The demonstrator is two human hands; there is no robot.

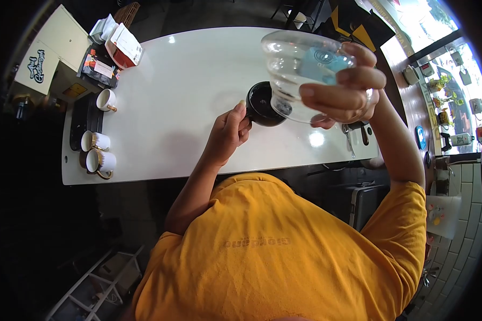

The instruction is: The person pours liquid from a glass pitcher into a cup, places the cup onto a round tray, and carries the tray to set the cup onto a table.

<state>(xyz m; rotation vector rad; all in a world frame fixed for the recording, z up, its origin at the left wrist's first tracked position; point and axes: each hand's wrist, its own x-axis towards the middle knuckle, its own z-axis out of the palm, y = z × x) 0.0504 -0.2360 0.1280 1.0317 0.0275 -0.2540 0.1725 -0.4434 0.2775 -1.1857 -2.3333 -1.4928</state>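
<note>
My left hand [229, 132] is closed on the handle of a black cup [261, 102], thumb on top, over the white table. In my right hand [351, 88] is a clear ribbed glass carafe [284, 53] with a blue-green label showing on its side. My fingers wrap round the carafe's right side. It is raised and tilted, its lower left part overlapping the right side of the cup in this view. A small dark opening shows through the glass near the cup's rim.
Several white cups with gold handles, one of them this cup [106, 100], stand along the left edge of the white table [187, 69]. Bags and packets [124, 45] sit at the back left. A spoon [349, 142] lies near the right edge. Potted plants [440, 83] line the window.
</note>
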